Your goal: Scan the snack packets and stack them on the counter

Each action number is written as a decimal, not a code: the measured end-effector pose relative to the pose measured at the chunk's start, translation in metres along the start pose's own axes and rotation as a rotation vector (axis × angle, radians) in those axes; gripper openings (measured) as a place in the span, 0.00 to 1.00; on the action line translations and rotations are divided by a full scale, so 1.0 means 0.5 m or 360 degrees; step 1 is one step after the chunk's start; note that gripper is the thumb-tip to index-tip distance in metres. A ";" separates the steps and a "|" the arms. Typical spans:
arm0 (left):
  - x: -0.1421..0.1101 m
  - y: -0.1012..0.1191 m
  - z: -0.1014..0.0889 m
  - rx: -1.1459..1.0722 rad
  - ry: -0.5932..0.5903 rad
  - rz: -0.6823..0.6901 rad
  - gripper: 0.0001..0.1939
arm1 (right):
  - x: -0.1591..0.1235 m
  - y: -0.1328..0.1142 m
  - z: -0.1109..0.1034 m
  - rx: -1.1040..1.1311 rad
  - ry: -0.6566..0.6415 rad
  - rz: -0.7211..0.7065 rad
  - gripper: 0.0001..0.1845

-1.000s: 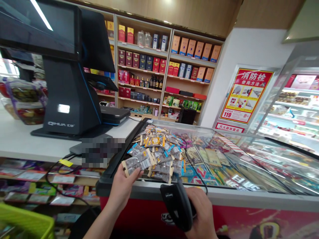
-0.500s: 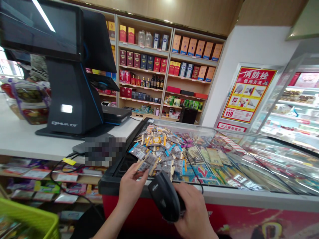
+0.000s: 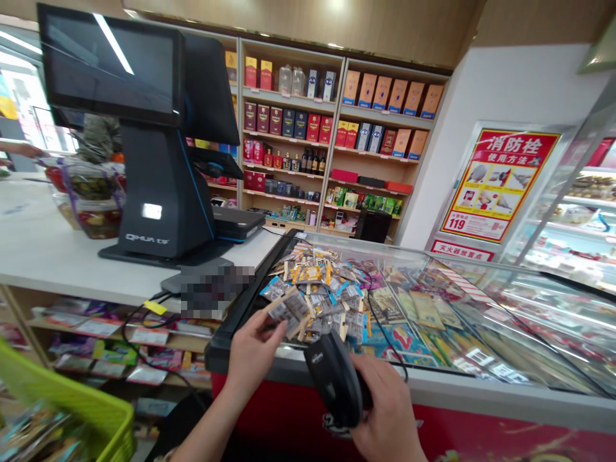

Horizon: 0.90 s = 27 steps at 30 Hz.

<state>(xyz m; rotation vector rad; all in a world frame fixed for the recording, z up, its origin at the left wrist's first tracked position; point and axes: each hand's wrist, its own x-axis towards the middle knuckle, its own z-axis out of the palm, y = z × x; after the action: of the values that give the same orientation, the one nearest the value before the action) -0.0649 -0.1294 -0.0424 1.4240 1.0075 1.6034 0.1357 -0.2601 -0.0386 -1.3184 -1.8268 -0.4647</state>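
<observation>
Left grip [image 3: 253,350] pinches 1 packet [image 3: 290,312] by a packet heap [image 3: 327,279] on a glass-topped case [image 3: 462,393]; right grip [image 3: 387,399] clasps a black scanner [image 3: 333,378].

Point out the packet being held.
The packet in the left hand, at the near left edge of the heap; the others lie unheld.

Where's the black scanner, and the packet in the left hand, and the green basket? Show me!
Black scanner [image 3: 334,380]: head view, on the middle of its dark body.
Packet [image 3: 293,305]: head view, on the face of its wrapper.
Green basket [image 3: 94,401]: head view, near its rim.
</observation>
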 end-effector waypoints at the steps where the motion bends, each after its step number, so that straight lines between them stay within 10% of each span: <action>1: 0.026 0.001 -0.021 0.0002 0.0057 -0.0038 0.23 | -0.005 0.007 -0.003 -0.0020 0.0029 -0.0022 0.20; 8: 0.261 0.052 -0.193 0.0446 0.0550 -0.0287 0.25 | -0.036 0.048 -0.017 -0.0087 0.0186 -0.0082 0.17; 14: 0.306 0.057 -0.241 0.1374 0.0551 -0.0046 0.27 | -0.048 0.057 -0.009 -0.0062 0.0216 -0.0078 0.18; 27: 0.209 0.004 0.065 0.1223 -0.0716 0.0816 0.25 | -0.053 0.063 -0.009 -0.0103 0.0159 -0.0156 0.19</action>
<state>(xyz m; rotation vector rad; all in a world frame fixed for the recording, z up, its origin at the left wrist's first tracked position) -0.0426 -0.0325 0.0040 2.5962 1.0807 1.1358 0.1692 -0.2674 -0.0618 -1.2304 -1.8118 -0.6359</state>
